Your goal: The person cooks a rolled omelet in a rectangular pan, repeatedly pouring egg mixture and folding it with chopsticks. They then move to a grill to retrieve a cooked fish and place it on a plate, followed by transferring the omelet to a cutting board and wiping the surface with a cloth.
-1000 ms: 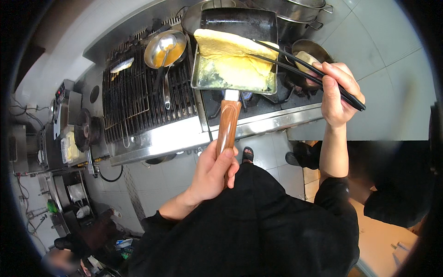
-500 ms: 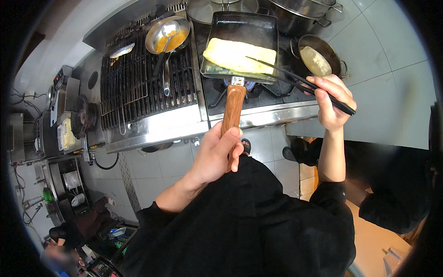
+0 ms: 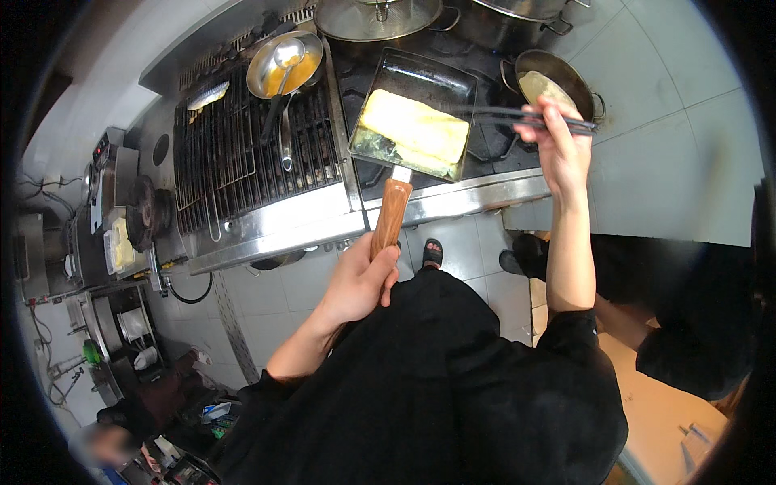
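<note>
My left hand [image 3: 361, 279] is closed around the wooden handle [image 3: 391, 214] of a dark rectangular frying pan [image 3: 424, 77], tilted over the stove. In the pan lies a thick, pale yellow rolled omelette [image 3: 416, 125], with a thin layer of egg showing along its near edge. My right hand [image 3: 559, 153], a little beyond the pan's right side, grips black chopsticks [image 3: 505, 114]. They are smeared by motion and point left toward the omelette's right end; whether their tips touch it I cannot tell.
Left of the burners is a grill [image 3: 218, 153] with a piece of fish [image 3: 208, 95] on it. A round pan [image 3: 315, 48] holds orange-yellow liquid and a ladle [image 3: 288, 54]. Pots stand behind and right, one small pot [image 3: 584, 85] beside my right hand. Someone in black [image 3: 687, 315] is close on my right.
The pan has turned slightly and its handle has come left with my left hand. My right hand has moved left and away from me, and the chopsticks have left the omelette's top.
</note>
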Motion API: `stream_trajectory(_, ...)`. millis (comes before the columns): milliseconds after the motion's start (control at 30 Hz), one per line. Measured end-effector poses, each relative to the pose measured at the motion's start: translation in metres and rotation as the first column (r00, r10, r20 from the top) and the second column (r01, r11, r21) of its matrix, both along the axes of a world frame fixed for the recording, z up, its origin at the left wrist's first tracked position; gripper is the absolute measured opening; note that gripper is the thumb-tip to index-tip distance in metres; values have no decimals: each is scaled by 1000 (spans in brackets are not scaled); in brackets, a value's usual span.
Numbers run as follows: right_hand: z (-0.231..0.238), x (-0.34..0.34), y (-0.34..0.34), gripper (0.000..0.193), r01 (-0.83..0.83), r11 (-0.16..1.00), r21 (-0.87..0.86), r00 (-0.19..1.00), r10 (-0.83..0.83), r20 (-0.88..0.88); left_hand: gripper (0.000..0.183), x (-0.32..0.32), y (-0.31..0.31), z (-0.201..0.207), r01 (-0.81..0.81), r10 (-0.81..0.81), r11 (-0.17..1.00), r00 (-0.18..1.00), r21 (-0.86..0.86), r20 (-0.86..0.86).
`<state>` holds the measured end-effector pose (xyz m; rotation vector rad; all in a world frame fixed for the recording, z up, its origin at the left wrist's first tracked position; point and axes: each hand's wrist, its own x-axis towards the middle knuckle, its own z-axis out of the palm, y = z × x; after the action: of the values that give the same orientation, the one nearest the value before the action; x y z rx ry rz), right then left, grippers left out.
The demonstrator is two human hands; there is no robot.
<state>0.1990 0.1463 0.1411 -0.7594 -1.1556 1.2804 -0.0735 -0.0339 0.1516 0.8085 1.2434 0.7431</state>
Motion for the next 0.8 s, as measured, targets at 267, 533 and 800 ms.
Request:
stream_trajectory(267, 13, -43, 24, 20, -150, 972, 181, 911, 65, 407, 28, 5, -9, -20, 6, -7, 1000, 998, 17, 63)
stream_trajectory(533, 38, -46, 19, 18, -100, 982, 160, 891, 17, 454, 22, 8, -4, -32, -7, 4, 1000, 991, 21, 134)
stream_trajectory(800, 16, -23, 59, 16, -112, 991, -73, 754, 132, 643, 20, 54, 56, -137, -138, 134, 990, 982, 18, 132)
